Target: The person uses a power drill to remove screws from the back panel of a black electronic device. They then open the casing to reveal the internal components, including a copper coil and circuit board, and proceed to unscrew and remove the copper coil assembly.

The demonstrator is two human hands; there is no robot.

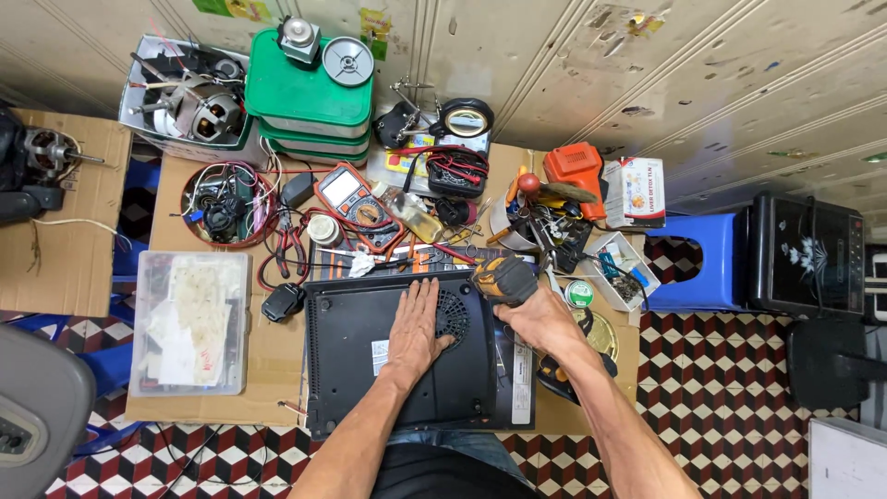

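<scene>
Head view, left hand: your left hand point(418, 325) lies flat and spread, palm down, on the upturned black appliance point(399, 356); the fingers rest just beside its round fan grille point(452, 316), grasping nothing.
Head view, right hand: your right hand point(536, 317) is clenched around the yellow-and-black power screwdriver point(504, 278), which meets the appliance at its far right corner.
Appliance: it sits bottom side up on the cardboard-covered table point(268, 370), at the near edge, straight in front of you, with a white label on its base.
Left of the appliance: a small black adapter block point(282, 301) just beside its far left corner, and a clear plastic parts box point(190, 322) further left.
Beyond the appliance: an orange-cased multimeter point(349, 192), red-handled pliers point(289, 248), a round tray of tangled wires point(226, 205) and a black case with red leads point(456, 171).
Far edge: stacked green containers point(309, 106) with a metal disc point(348, 61) on top, and a grey bin holding a motor point(185, 97) to their left.
Right side: an orange tool point(575, 170), a white carton point(636, 192), a cup crowded with hand tools point(540, 222) and a small white tray of bits point(619, 268).
Off the table: a blue plastic stool point(698, 259) and a second black glass-topped cooker point(806, 254) on the checkered floor point(730, 388) to your right.
</scene>
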